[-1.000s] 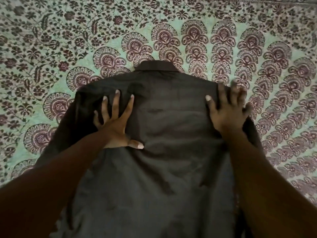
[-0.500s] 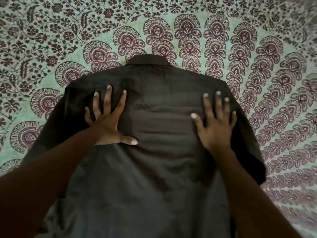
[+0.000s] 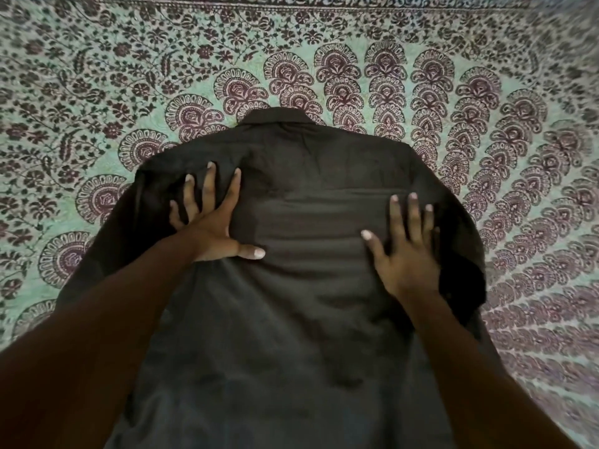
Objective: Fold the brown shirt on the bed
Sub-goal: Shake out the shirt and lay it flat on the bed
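The brown shirt (image 3: 311,286) lies spread flat on the bed, back side up, its collar pointing away from me. Both short sleeves hang out to the sides. My left hand (image 3: 210,222) presses flat on the left shoulder area, fingers spread and thumb stretched toward the middle. My right hand (image 3: 405,244) lies flat on the right side of the back, fingers straight. Neither hand holds any cloth. My forearms cover part of the lower shirt.
A green and maroon patterned bedsheet (image 3: 486,124) covers the bed all round the shirt. Its printed border (image 3: 291,1) runs along the far edge.
My right hand has slid from the right shoulder edge down and inward over the back. The left hand has stayed pressed near the left shoulder. The view has tilted a little.
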Demonstrator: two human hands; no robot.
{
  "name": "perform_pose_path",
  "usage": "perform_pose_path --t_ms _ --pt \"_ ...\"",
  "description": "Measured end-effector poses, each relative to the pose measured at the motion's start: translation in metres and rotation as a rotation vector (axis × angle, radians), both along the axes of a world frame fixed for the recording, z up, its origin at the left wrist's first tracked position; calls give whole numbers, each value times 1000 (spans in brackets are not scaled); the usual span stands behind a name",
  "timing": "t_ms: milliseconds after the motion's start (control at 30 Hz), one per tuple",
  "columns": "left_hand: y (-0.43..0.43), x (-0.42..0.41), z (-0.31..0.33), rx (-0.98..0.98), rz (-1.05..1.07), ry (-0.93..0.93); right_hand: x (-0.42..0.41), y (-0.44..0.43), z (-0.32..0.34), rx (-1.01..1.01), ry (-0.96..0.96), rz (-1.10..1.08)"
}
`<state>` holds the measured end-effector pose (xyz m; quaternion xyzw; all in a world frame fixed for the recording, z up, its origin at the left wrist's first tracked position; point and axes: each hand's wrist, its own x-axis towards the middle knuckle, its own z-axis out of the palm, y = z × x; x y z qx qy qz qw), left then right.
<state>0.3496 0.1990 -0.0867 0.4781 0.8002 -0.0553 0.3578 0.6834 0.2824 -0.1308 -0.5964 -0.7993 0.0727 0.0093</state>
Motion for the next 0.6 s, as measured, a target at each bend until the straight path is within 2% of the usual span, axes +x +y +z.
perform_pose_path --t_ms 100,167,233,267,333,433,500,600 --pt "-4 6 6 54 3 55 -14 -8 16 -12 30 -131" --pt "-24 23 7 271 -60 160 -46 -42 27 57 37 9" --pt "-69 48 0 470 -120 236 -67 -90 25 -16 52 262" --pt "-96 59 -5 508 -131 247 -67 -110 22 -62 48 346" --pt "-153 67 -20 484 -106 301 -42 -123 10 -51 1 376" --pt "-205 52 -31 452 -9 395 15 -102 1 16 -44 180" --pt "-210 49 -32 453 23 412 46 -81 0 7 25 18" --pt "-208 52 -33 454 19 415 33 -79 7 13 4 -165"
